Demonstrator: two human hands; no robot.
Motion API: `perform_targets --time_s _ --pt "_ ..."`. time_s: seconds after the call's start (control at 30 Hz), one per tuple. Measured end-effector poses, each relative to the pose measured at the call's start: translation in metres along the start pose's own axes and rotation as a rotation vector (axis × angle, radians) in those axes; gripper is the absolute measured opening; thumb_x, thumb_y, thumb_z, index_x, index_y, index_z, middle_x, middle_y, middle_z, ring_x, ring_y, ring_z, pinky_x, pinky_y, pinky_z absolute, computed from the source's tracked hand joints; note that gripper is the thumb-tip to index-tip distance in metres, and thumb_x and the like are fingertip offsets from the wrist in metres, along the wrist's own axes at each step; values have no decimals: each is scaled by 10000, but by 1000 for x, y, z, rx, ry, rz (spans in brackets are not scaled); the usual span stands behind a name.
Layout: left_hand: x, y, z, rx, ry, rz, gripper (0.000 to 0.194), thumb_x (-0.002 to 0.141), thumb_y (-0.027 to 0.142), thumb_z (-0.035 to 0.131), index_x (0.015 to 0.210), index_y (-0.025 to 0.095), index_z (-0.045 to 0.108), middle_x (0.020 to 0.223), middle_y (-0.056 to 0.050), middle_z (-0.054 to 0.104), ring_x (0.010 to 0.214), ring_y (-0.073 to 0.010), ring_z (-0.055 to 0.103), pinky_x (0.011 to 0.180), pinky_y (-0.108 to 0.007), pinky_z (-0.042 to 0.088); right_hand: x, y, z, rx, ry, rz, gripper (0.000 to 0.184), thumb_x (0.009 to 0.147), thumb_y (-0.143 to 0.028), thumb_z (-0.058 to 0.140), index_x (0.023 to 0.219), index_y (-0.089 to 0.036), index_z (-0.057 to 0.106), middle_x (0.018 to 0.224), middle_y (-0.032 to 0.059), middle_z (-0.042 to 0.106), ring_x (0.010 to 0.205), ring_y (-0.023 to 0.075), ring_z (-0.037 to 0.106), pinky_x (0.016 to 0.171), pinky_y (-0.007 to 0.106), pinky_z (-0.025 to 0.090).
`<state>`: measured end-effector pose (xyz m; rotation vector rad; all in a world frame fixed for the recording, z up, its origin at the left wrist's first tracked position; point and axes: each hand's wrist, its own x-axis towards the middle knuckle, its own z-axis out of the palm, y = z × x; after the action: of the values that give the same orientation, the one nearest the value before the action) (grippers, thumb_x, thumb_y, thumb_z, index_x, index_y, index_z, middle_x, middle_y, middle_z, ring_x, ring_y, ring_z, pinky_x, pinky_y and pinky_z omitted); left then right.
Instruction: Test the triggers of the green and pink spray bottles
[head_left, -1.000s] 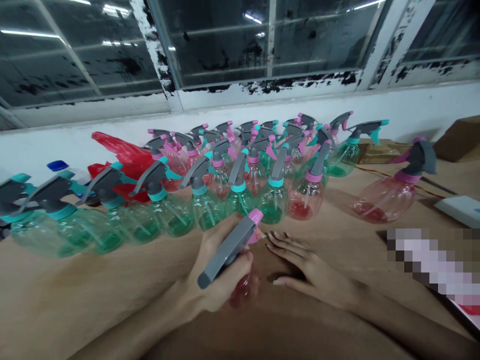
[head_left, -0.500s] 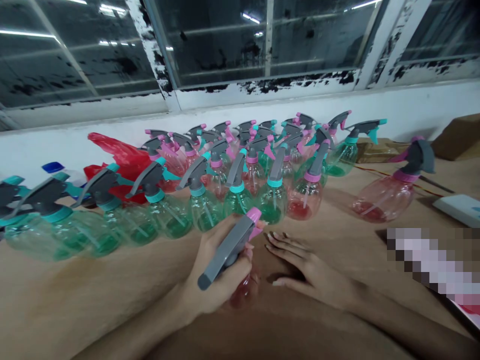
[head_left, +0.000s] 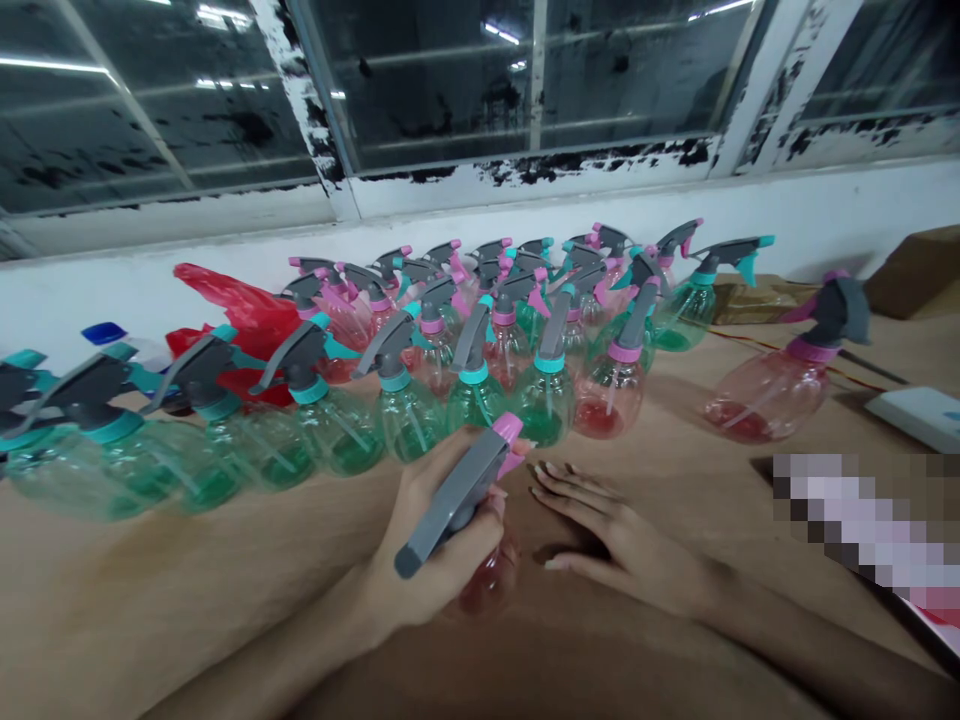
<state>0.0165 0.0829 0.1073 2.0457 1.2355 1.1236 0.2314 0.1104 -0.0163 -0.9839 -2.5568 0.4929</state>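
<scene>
Your left hand [head_left: 431, 545] is closed around a pink spray bottle [head_left: 489, 582], fingers curled about its neck, with the grey trigger head [head_left: 454, 495] tilted across your knuckles and the bottle's body showing below your hand. Your right hand [head_left: 607, 525] is open, palm down and fingers spread a little, resting on the tan tabletop [head_left: 150, 570] just to the right of that bottle. It holds nothing, and its fingertips [head_left: 551, 470] point toward the bottle without touching it.

Just beyond the held bottle, green-tinted spray bottles [head_left: 409, 420] and pink-tinted spray bottles [head_left: 607, 395] stand packed in rows, and the nearest green ones sit close to your left knuckles. They stand between the held bottle and the white wall [head_left: 525, 215]. A red plastic bag [head_left: 232, 290] lies behind the rows, to the left of the held bottle. Well to its right, a separate pink spray bottle [head_left: 765, 400] lies on its side near a white box [head_left: 915, 415]. A pixelated patch [head_left: 862, 525] hides whatever lies at the right of the table.
</scene>
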Motion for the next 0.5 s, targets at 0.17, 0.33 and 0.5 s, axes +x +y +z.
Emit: perform_targets --time_s 0.17,0.33,0.5 --pt "-1 -2 1 -53 -38 -2 333 644 107 463 901 235 632 765 -4 558 561 -130 515 535 -250 475 0 0 -1 -13 -26 9 635 851 -533 463 1388 -225 322 1451 44 332 1337 209 270 1097 446 258" --pt "-2 -3 0 -55 -45 -12 338 617 103 459 880 236 626 726 -2 542 585 -140 528 551 -247 485 0 1 0 14 -1 13 645 842 -529 482 1389 -230 318 1447 42 342 1333 209 280 1099 446 255" --pt "0 -2 -2 -46 -58 5 316 602 128 460 848 250 617 704 -2 540 599 -153 528 593 -273 504 0 -1 0 39 13 9 648 834 -513 507 1390 -241 315 1436 49 362 1327 222 293 1084 454 282"
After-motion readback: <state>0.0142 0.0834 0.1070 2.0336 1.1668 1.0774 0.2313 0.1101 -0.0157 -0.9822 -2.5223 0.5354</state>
